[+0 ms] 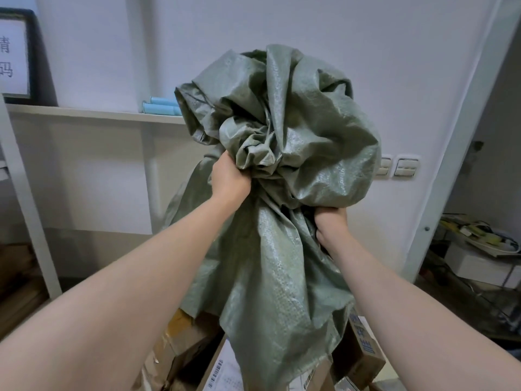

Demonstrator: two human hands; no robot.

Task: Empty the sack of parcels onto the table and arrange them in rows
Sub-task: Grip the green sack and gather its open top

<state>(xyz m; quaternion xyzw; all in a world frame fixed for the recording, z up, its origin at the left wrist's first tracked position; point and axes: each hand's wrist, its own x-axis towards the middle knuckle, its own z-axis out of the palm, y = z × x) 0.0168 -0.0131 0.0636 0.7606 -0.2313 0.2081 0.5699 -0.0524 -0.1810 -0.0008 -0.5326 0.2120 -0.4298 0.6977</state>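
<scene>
A green woven sack (282, 153) is raised high in front of me, bunched at the top and hanging down loosely. My left hand (229, 179) grips a crumpled fold on its left side. My right hand (331, 225) grips the fabric lower on the right, its fingers buried in the folds. Below the sack's hanging end lie several cardboard parcels (180, 342) with taped seams and barcode labels, among them a box with blue print (363, 342). The table under them is hidden.
A white shelf (93, 114) on the left wall carries blue rolls (162, 106) and a framed sign (14, 55). Wall switches (406, 166) sit behind the sack. A doorway on the right shows a cluttered rack (485, 244).
</scene>
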